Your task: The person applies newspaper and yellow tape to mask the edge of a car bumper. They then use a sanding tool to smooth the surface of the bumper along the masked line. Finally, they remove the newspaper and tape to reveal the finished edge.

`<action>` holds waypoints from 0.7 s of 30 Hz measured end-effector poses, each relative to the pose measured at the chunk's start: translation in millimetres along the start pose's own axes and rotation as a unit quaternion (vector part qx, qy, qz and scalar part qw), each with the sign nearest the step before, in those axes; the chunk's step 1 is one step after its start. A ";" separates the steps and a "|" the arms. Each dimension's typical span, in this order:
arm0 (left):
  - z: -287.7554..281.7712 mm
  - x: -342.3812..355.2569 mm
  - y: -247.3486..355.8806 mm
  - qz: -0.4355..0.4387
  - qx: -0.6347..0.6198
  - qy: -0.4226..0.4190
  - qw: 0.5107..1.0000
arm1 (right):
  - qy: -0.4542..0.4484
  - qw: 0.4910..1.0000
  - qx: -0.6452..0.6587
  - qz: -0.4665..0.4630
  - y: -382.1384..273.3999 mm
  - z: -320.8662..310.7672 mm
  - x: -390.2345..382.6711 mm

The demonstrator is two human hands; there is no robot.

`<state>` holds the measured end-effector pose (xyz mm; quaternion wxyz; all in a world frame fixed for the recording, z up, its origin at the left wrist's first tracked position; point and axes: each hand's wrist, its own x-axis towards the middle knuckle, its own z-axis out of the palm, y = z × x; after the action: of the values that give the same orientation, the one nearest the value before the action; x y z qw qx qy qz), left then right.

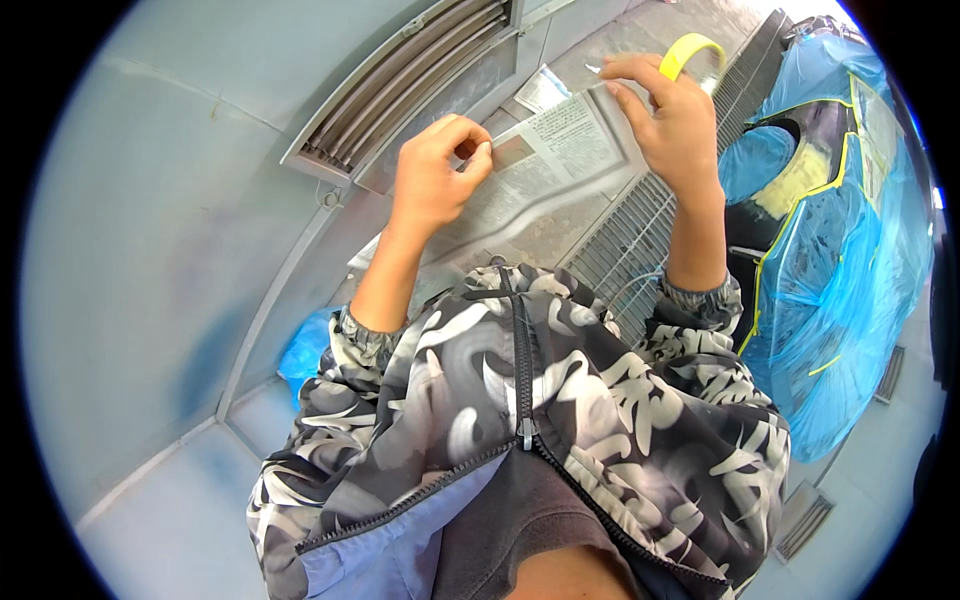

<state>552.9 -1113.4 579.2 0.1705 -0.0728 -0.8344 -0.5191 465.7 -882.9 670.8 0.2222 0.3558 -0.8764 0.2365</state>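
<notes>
A sheet of newspaper [560,150] stretches between my two hands, its surface slightly smeared by motion. At its left edge my left hand [435,175] is closed, thumb and forefinger pinched on the paper. My right hand [675,130] is raised by the sheet's far right corner, thumb and fingers curled towards each other. A roll of yellow masking tape [692,50] sits at the back of those right fingers, which partly hide it. Whether the right fingertips also grip the paper, I cannot tell.
To the right stands a car body draped in blue plastic film [830,290], edged with yellow tape. A floor grating [625,255] runs alongside. On the left rises a pale wall [150,220] with a louvred vent [400,85]. More paper [543,90] lies on the floor beyond my hands.
</notes>
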 end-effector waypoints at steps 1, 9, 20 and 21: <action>0.9 1.4 -1.4 0.019 0.054 0.005 0.998 | 0.032 0.995 -0.067 -0.060 6.8 4.9 -0.6; 14.3 4.9 0.4 0.082 0.093 0.008 0.992 | -0.127 0.992 0.006 -0.027 -44.1 58.9 -28.2; 10.5 -4.8 -1.7 0.002 0.027 -0.004 1.000 | -0.128 0.990 0.010 -0.053 -27.6 51.6 -25.7; 10.6 -5.2 -1.8 0.011 0.035 -0.001 0.999 | -0.130 0.990 0.005 -0.054 -27.2 51.5 -25.7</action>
<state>554.9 -1104.4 571.5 0.1778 -0.0770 -0.8513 -0.4876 490.8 -916.4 622.9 0.1165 0.4311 -0.8764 0.1802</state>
